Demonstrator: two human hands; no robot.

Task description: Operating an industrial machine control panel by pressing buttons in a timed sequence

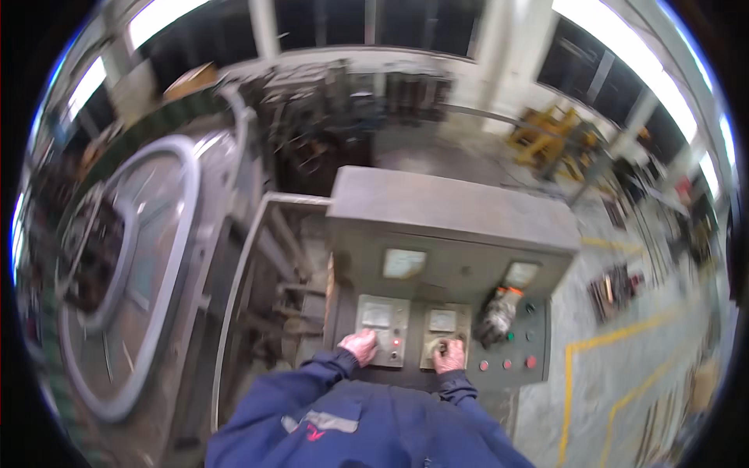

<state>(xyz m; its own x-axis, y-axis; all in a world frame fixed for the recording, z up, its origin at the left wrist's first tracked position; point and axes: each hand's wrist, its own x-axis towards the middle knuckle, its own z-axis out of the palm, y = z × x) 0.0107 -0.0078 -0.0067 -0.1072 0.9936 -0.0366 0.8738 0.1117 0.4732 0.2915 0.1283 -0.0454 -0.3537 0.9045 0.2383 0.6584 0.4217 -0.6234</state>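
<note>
I stand at a grey metal control console (452,226) with both hands on its sloping face. My left hand (359,345) is closed at the left edge of a light panel (382,331) with a meter window and small lamps, one glowing red. What its fingers hold is hidden. My right hand (449,356) is closed round a dark knob (442,348) on the lower part of a second light panel (444,320). Right of it lies a crumpled grey bundle with an orange end (499,316), too blurred to name, beside several red and green push buttons (507,363).
At left stands a big machine with a curved grey ring (183,226). A metal frame (242,288) runs between it and the console. Yellow equipment (546,136) stands far right. Yellow lines (568,390) mark the floor, near a small stack of dark parts (614,292).
</note>
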